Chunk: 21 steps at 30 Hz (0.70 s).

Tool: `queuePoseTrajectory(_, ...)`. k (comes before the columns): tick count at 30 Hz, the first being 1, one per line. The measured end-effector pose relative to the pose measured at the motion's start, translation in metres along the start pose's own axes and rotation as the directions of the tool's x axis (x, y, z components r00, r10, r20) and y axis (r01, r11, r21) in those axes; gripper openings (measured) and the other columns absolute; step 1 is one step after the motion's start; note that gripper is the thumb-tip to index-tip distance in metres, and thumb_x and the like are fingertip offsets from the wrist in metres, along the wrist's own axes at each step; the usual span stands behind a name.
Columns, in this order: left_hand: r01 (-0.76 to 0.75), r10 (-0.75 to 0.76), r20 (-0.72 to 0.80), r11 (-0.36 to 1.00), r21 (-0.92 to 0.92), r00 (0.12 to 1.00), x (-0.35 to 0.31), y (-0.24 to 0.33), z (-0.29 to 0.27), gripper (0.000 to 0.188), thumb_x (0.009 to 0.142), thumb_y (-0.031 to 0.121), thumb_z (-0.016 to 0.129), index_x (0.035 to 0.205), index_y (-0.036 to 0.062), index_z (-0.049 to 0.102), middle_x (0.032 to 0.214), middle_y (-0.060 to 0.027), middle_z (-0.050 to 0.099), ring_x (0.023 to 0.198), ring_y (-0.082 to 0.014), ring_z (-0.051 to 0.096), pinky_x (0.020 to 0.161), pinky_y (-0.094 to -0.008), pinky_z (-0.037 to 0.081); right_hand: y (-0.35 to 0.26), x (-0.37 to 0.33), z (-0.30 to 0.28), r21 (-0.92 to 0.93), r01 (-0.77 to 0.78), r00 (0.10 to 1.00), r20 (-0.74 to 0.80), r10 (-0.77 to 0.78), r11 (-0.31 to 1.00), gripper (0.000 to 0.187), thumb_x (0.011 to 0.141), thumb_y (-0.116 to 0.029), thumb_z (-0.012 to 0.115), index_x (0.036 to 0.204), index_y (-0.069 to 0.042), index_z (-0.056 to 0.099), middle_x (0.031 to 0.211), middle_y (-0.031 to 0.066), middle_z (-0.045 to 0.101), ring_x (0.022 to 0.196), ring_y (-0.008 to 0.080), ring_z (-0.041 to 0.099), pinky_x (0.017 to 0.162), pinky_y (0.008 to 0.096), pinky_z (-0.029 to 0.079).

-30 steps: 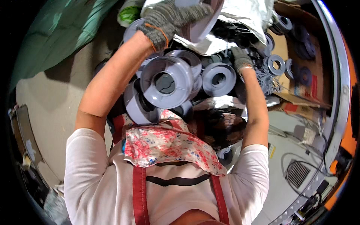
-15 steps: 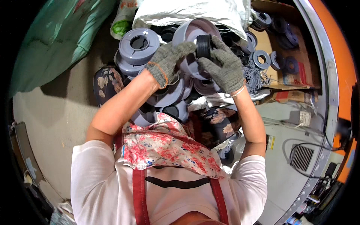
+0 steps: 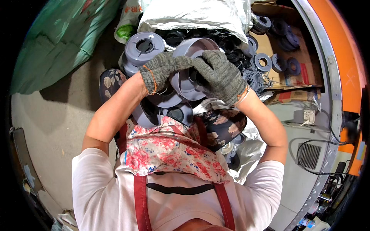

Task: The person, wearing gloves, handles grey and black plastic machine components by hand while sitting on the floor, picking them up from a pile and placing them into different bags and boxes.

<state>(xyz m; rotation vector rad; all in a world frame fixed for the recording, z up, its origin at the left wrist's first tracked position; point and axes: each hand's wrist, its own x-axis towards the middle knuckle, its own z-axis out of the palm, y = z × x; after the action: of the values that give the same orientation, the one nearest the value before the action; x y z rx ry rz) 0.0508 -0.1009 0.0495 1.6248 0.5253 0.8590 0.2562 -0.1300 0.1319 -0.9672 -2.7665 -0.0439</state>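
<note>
My left fingers (image 3: 179, 62) are bent over the near side of a grey spool (image 3: 185, 86), gripping it while it stands tilted. My right fingers (image 3: 203, 67) curl in over its middle, their tips almost meeting the left ones. A dark centre piece (image 3: 193, 75) shows just left of the right fingers; whether they pinch it or only press on it, I cannot tell, because the glove covers most of it.

I take this step to be seating that dark piece in the spool. The next move, I would say, calls for holding the rim steady with the left and pushing squarely with the right, so the piece doesn't go in crooked.

Just left of my left fingers, a finished-looking spool (image 3: 135, 54) tops a stack, a black disc (image 3: 145, 45) in its middle. Below my fingers, towards my apron (image 3: 169, 146), lie more spools, one tipped on its side (image 3: 143, 116). Beyond my fingers, a white sack (image 3: 194, 15) opens over loose black parts (image 3: 175, 37). To their right sit a tangle of grey strips (image 3: 258, 80) and, farther out, grey rings (image 3: 263, 62) near some cardboard (image 3: 283, 75).
</note>
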Motion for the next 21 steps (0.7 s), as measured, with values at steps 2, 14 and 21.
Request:
queuePoseTrajectory(2,0.253,-0.296,-0.003,0.822,-0.511,0.955,0.003,0.015,0.014,0.025,0.081,0.011,0.061,0.105,0.0036,0.060,0.099,-0.0060,0.062,0.087,-0.0125,0.058,0.075,-0.0258,0.048,-0.001,-0.003,0.002,0.048,-0.109,0.993,-0.032,0.111,0.993,0.059,0.058,-0.022,0.073,0.110,-0.006,0.050,0.107,0.0161,0.048,0.101,0.0359,0.046,0.084,0.0398,0.043)
queuePoseTrajectory(14,0.132,-0.135,-0.337,0.991,-0.032,0.932,-0.006,0.034,0.036,0.060,0.068,0.028,0.073,0.115,0.0007,0.049,0.088,-0.0107,0.061,0.078,-0.0149,0.057,0.069,-0.0303,0.047,-0.006,-0.011,0.023,0.570,-0.423,0.823,-0.083,0.561,0.704,0.044,0.085,-0.041,0.053,0.079,0.002,0.061,0.061,0.0150,0.060,0.043,0.0219,0.055,0.045,0.0300,0.044)
queuePoseTrajectory(21,-0.079,0.213,-0.257,0.889,0.450,0.943,-0.026,0.044,0.035,0.074,0.064,0.026,0.073,0.126,0.0027,0.041,0.110,-0.0175,0.056,0.099,-0.0307,0.056,0.085,-0.0356,0.044,0.040,-0.049,0.049,0.467,-0.459,0.888,0.226,0.400,0.756,0.043,0.083,-0.036,0.053,0.100,0.003,0.056,0.099,0.0150,0.061,0.089,0.0297,0.059,0.075,0.0388,0.047)
